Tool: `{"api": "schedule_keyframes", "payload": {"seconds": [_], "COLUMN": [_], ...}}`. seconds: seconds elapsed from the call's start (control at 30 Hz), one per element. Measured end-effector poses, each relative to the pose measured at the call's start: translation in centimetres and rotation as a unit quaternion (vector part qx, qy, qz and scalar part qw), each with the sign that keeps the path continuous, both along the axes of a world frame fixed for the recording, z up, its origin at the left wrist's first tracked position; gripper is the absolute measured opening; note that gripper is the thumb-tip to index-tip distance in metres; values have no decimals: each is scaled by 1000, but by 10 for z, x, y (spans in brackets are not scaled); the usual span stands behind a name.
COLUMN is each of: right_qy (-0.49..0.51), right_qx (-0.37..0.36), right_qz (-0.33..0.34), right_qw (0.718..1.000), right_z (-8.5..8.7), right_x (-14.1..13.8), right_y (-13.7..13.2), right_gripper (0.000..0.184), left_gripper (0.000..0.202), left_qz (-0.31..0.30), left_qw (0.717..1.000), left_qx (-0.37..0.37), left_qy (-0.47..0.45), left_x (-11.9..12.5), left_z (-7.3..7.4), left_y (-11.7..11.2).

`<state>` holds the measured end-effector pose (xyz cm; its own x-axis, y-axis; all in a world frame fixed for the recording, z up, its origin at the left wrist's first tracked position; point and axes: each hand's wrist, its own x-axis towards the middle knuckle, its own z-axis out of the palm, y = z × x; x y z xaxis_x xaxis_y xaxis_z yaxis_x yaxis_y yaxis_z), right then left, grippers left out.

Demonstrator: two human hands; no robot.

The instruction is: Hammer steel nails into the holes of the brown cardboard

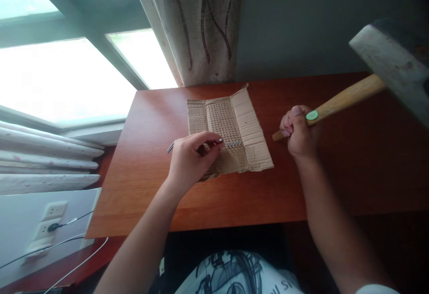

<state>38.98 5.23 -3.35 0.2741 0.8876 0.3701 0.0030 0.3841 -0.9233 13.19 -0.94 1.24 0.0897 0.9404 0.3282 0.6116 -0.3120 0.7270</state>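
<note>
We are counting one left hand (189,157), one right hand (302,135), making two. We are seeing one hammer (350,96), one pinched metal piece (220,140), one cardboard sheet (254,140), one bench (134,191), two curtain sections (201,39), four bright window panes (43,79), one black plug (52,227).

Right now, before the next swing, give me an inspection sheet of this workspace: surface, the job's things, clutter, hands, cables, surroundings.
Surface: reddish-brown table, glossy near the window.
Job's things: cardboard with a grid of holes and a row of grey pieces; hammer held up off the table.
Clutter: slim item beside the left hand, partly hidden; type unclear.
Hands: left pinches a small piece over the cardboard; right hand grips the hammer's handle.
Cables: black plug in a wall socket; pale cable below the table's left end.
Surroundings: window, patterned curtain, dark wall.
</note>
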Motion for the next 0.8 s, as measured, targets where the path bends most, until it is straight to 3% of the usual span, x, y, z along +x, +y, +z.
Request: {"api": "schedule_keyframes", "payload": {"seconds": [0.37,0.8], "right_qy": [-6,-30], "right_qx": [5,-8], "right_qz": [1,14], "right_qw": [1000,999], "right_z": [0,2], "right_x": [-1,1], "right_y": [-1,1], "right_gripper": [55,56], "left_gripper": [7,7], "left_qz": [-56,-38], "left_qw": [998,999], "left_qx": [10,5], "left_qy": [37,3], "left_x": [4,2], "left_z": [3,-4], "left_y": [4,3]}}
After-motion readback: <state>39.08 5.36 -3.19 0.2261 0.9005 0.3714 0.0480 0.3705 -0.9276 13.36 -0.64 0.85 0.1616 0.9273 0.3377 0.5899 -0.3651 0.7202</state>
